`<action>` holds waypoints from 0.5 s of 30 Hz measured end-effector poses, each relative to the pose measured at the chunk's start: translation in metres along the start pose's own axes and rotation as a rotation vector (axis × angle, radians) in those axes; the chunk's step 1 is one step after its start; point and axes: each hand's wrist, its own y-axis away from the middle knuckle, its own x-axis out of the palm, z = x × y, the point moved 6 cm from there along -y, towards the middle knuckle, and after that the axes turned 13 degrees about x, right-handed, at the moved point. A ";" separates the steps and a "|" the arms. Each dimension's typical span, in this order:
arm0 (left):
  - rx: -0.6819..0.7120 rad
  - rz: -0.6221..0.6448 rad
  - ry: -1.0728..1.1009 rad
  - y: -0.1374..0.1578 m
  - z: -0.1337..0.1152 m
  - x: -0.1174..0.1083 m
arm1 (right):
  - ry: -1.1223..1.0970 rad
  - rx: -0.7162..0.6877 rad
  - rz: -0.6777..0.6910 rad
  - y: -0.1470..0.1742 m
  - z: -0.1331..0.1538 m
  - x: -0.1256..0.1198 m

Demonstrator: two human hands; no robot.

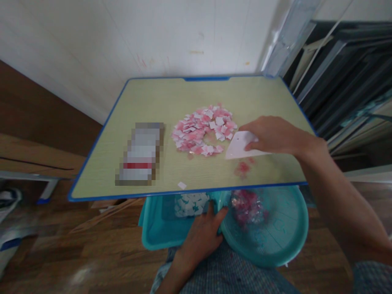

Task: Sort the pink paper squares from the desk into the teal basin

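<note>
My right hand point(269, 134) is closed on a flat white card-like scraper point(240, 145), its edge low against the table board. Just left of it lies a heap of small pink and white square pieces point(192, 130), with a gap on its near right side. Reddish bits point(243, 167) lie below the scraper. Beneath the board's front edge, my left hand point(205, 230) grips the rim of a round green basin point(275, 245), thumb on the basin side. Clear plastic with pink bits point(248, 206) lies in that basin.
A rectangular teal tub point(167, 239) with white pieces point(191, 204) stands left of the round basin. A pixelated phone-shaped object point(141, 153) lies on the blue-edged board point(147, 96). One white piece point(182, 185) sits near its front edge. Dark stacked panels point(352, 69) stand at right.
</note>
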 end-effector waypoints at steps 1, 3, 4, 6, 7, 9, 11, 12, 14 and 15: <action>0.003 0.000 0.004 0.000 0.000 0.000 | 0.014 -0.001 0.013 -0.003 0.006 0.001; 0.005 0.004 0.008 0.000 0.000 0.000 | 0.045 -0.006 0.060 -0.008 0.018 0.004; 0.004 0.005 0.007 0.000 0.000 0.000 | 0.049 -0.009 0.069 -0.010 0.024 0.005; 0.004 0.007 0.002 0.000 0.000 0.000 | 0.048 -0.035 0.089 -0.011 0.033 0.005; 0.004 0.005 0.001 0.000 0.000 -0.001 | 0.042 -0.052 0.100 -0.011 0.037 0.005; 0.005 0.004 0.000 0.001 -0.001 -0.001 | 0.019 -0.086 0.133 -0.008 0.040 0.005; 0.003 0.000 0.000 0.001 -0.001 -0.002 | -0.008 -0.130 0.171 -0.004 0.040 0.005; 0.003 -0.001 -0.001 0.001 -0.001 -0.002 | -0.017 -0.151 0.185 -0.001 0.039 0.004; 0.001 -0.002 0.004 0.001 -0.001 -0.003 | -0.028 -0.173 0.199 0.004 0.036 0.003; -0.001 -0.002 0.008 0.001 -0.001 -0.003 | -0.034 -0.164 0.202 0.006 0.034 0.002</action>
